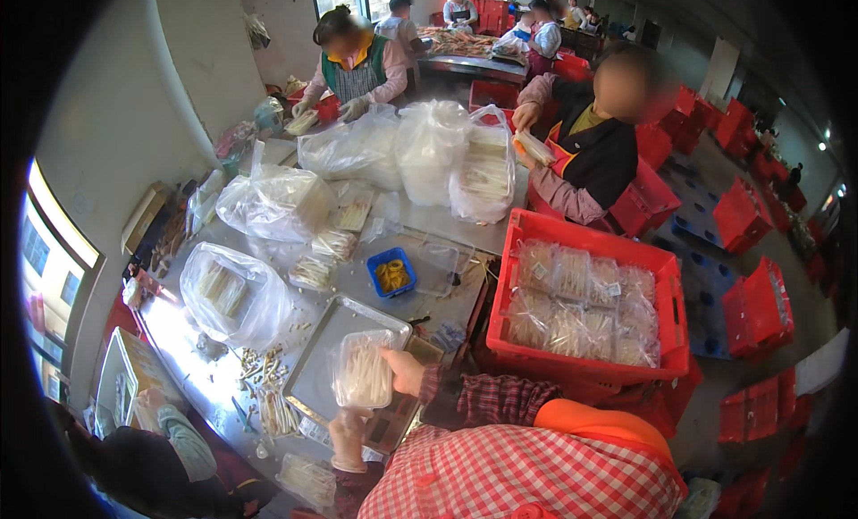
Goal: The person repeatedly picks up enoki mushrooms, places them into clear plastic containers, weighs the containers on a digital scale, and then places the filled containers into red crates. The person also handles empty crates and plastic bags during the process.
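Observation:
A clear plastic tray of pale, slender vegetable stalks [364, 371] is up off the table, over the lower end of a shallow metal tray [345, 314]. My right hand [404, 371] is bare and grips the pack by its right side, thumb on top. At the pack's lower edge, my left hand [348, 440], in a thin glove, holds on with bent fingers, partly hidden. Loose stalks [276, 412] and cut pieces lie left of the metal tray. Below them rests another pack of stalks [307, 480].
A red crate [499, 318] of wrapped packs stands at right. A blue basket [391, 294] holds yellow rubber bands. Beyond lie plastic bags of stalks [234, 291]. Co-workers [358, 70] handle packs across the table; another person's arm [191, 445] reaches in at lower left.

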A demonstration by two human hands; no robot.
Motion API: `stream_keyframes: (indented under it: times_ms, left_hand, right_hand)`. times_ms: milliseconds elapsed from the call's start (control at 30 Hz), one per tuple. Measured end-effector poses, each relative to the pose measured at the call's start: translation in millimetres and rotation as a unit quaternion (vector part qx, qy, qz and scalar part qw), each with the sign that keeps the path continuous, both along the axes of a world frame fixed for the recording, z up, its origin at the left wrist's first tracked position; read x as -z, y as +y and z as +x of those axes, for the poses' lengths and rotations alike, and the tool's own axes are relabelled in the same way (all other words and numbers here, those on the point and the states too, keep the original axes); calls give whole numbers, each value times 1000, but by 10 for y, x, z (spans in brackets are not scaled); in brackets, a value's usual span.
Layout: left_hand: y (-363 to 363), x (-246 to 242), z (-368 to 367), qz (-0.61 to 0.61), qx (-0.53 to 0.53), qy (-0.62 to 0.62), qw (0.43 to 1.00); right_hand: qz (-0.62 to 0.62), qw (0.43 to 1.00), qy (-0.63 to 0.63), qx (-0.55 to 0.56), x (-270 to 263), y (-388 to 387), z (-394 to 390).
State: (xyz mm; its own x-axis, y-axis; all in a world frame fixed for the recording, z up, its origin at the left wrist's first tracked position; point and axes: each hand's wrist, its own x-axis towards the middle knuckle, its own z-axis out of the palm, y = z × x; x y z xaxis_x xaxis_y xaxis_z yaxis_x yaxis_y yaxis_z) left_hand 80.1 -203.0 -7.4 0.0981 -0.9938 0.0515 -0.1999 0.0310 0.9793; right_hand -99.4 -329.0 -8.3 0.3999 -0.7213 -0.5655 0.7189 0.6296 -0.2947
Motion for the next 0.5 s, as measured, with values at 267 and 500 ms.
stream_keyframes:
  times_ms: [267,500]
  left_hand:
    - [-6,163,343,-128,-76,-169,974]
    - [39,145,-138,-125,-62,-101,985]
  right_hand:
    - [17,990,6,-137,9,-177,-240]
    - [78,991,-64,-86,-26,-19,-56]
